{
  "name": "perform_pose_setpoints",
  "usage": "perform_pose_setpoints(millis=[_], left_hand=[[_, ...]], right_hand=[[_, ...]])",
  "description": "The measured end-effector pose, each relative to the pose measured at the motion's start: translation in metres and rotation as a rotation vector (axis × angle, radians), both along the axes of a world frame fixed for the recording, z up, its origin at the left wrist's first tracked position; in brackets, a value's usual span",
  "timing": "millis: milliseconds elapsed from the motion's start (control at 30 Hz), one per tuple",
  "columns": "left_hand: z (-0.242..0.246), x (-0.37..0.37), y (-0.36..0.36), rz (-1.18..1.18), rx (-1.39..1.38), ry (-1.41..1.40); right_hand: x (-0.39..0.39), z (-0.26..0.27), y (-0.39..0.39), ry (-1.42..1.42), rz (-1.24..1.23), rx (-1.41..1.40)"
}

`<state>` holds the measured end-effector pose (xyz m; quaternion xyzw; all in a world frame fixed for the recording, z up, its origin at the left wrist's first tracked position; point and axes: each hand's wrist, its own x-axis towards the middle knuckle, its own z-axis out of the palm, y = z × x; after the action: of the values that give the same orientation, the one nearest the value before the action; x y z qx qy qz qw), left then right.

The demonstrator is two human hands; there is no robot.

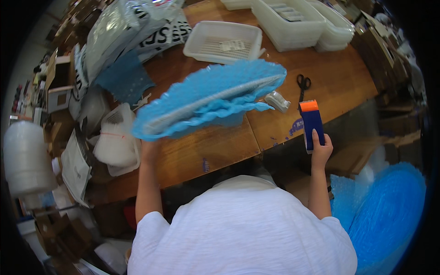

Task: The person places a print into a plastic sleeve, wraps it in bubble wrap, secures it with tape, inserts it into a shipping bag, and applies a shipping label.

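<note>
A long bundle of blue bubble wrap (213,92), with a pale edge or strip along its middle, is held up tilted over the wooden table. My left hand (151,142) is at its lower left end, the fingers mostly hidden by the wrap. At the table's near edge, my right hand (320,146) grips a dark blue tape dispenser (312,125) with an orange top. Black scissors (303,86) lie on the table just beyond the dispenser. Between the scissors and the wrap lies a small clear and white object (277,101), perhaps a small tape dispenser.
A white plastic tray (223,25) and stacked bins (292,31) stand at the back. Large plastic bags (117,31) and a blue bubble wrap sheet (127,77) are at the left, near a basket (115,168) of white foam sheets. A large bubble wrap roll (392,209) stands at the right.
</note>
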<state>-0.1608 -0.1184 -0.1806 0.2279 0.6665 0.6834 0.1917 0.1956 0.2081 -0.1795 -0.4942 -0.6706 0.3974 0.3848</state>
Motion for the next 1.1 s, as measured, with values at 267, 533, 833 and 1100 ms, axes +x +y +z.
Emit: perform_pose_setpoints(millis=[267,533,833,1100], left_hand=[[0.075,0.054,0.003,0.262,-0.32,0.591],[0.079,0.032,0.045,0.08,-1.009,1.121],[0.068,-0.048,0.042,-0.207,-0.661,0.392],[0.007,-0.071,-0.023,0.12,-0.466,-0.358]], right_hand=[[-0.026,0.006,-0.011,0.003,0.151,0.036],[-0.036,0.017,-0.023,0.022,0.198,0.034],[-0.019,-0.042,0.062,-0.218,0.025,0.019],[-0.016,-0.102,0.157,-0.664,0.072,0.168]])
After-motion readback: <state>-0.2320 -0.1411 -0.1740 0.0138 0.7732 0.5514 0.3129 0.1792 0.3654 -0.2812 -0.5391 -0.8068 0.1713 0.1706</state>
